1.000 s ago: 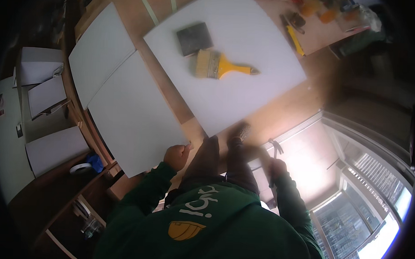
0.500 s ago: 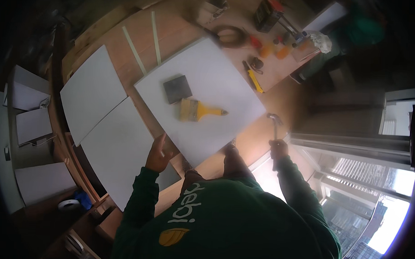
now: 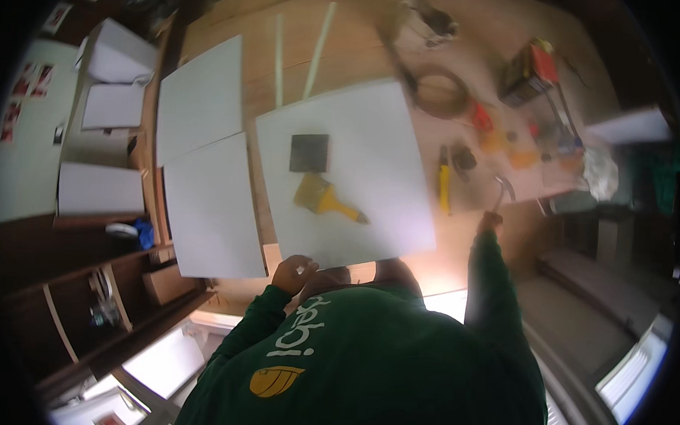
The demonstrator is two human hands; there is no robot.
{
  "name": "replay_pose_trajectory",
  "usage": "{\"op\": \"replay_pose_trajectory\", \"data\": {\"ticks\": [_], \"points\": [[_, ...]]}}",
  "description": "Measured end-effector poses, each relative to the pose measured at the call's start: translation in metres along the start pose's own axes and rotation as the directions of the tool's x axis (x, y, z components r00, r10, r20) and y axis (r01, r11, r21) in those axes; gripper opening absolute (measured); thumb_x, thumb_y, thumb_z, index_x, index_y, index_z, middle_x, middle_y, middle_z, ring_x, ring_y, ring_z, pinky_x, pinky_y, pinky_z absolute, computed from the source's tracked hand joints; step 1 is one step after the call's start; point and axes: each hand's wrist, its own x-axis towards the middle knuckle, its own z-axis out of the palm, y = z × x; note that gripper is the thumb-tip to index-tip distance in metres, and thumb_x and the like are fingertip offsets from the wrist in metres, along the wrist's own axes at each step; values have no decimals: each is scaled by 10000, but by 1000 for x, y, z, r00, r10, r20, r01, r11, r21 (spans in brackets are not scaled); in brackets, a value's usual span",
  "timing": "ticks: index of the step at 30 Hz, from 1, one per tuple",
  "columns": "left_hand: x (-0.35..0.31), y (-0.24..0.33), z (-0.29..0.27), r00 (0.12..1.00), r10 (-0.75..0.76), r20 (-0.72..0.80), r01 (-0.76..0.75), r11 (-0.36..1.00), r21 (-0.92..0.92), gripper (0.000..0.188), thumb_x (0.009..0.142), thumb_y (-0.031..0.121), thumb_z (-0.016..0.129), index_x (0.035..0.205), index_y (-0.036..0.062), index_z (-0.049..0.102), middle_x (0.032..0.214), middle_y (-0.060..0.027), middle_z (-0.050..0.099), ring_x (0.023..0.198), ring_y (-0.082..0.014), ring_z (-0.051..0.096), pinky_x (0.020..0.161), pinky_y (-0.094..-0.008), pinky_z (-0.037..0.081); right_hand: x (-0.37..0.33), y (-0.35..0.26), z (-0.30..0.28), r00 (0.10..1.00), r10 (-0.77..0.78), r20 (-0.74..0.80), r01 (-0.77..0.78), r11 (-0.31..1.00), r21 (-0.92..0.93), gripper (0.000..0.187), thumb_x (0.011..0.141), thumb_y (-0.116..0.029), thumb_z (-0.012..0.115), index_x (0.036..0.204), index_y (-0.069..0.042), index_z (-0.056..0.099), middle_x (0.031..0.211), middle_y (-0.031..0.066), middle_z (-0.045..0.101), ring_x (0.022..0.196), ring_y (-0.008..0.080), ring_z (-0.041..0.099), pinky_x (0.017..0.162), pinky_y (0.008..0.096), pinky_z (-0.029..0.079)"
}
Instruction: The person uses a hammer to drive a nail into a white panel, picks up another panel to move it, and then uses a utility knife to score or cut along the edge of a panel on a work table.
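Note:
My right hand (image 3: 491, 222) is closed round the handle of a claw hammer (image 3: 503, 190), whose head points up over the right part of the table. At the near edge of a large white board (image 3: 386, 169), my left hand (image 3: 293, 274) has its fingers curled together. A small pale spot shows among those fingers, too blurred to name. On the board lie a dark square block (image 3: 309, 153) and a paintbrush with a yellow handle (image 3: 329, 202), its bristles near the block.
Two more white panels (image 3: 209, 208) lie to the left. Beyond the board are two pale strips (image 3: 319, 51). A yellow utility knife (image 3: 444, 182), a coiled ring (image 3: 439, 92), a red and black box (image 3: 528, 73) and a crumpled white bag (image 3: 600, 173) are on the right.
The view has turned, so the table and board sit straighter. My right hand has carried the hammer over beside the utility knife. My left hand's fingers are more curled, near the board's close edge.

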Motion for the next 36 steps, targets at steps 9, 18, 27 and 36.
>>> {"op": "replay_pose_trajectory", "data": {"ticks": [9, 18, 27, 36], "points": [[-32, 12, 1, 956, -266, -122, 284, 942, 176, 491, 945, 351, 553, 630, -23, 592, 648, -245, 573, 655, -436, 575, 626, -508, 445, 16, -21, 0, 995, -18, 94, 2, 985, 170, 427, 881, -353, 652, 1151, -23, 675, 1043, 242, 684, 943, 382, 662, 821, 453, 535], [-21, 36, 14, 954, -277, -115, 294, 939, 180, 502, 952, 378, 541, 664, -26, 615, 704, -260, 603, 728, -444, 591, 698, -504, 465, 37, -13, -8, 983, 7, 184, -48, 974, 220, 385, 903, -247, 623, 1202, -4, 636, 1089, 204, 653, 978, 356, 640, 885, 449, 521], [-54, 27, 5, 923, -344, -172, 370, 916, 155, 503, 960, 393, 516, 714, -27, 640, 764, -267, 631, 779, -446, 606, 741, -507, 474, 7, -57, -42, 787, -601, 140, 556, 789, 263, 214, 879, -140, 628, 1031, 9, 635, 996, 123, 626, 893, 252, 597, 795, 375, 510], [-148, -5, -8, 820, -522, -235, 555, 826, 102, 489, 971, 366, 472, 745, -33, 642, 815, -290, 635, 824, -454, 614, 781, -515, 475, -104, -141, -24, 527, -431, 732, 269, 902, 337, 230, 930, -243, 634, 820, -43, 605, 665, 40, 601, 545, 134, 526, 544, 277, 463]]}}
